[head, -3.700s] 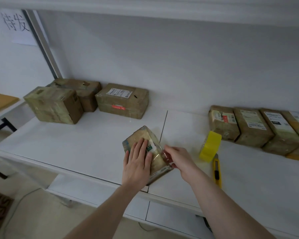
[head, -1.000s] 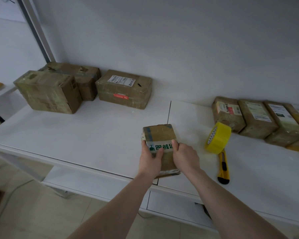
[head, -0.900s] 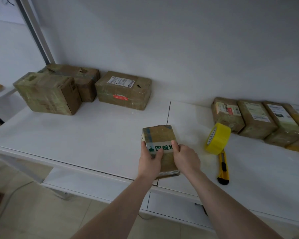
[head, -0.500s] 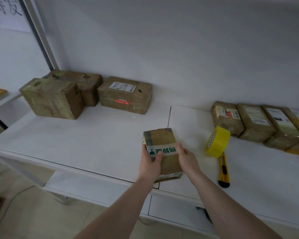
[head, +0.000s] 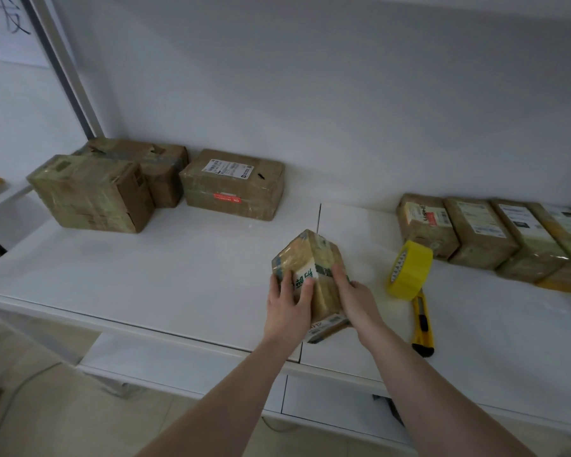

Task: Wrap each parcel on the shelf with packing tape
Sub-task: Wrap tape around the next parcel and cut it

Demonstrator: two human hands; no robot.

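Fingers of the left hand (head: 285, 305) and the right hand (head: 355, 300) curl round the sides of a small taped parcel (head: 314, 268), tilted on edge near the shelf (head: 145, 275) front. Just right of the fingers stands a yellow tape roll (head: 409, 270), touching a yellow utility knife (head: 422, 321). Beyond lie more parcels (head: 475, 232).

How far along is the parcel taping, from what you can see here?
The three boxes at the back left, such as the labelled box, look glossy with tape already. The left hand and right hand grip a small parcel, seemingly taped, turning it. The yellow tape roll and utility knife lie idle. The row at the right also looks shiny; I cannot tell what remains.
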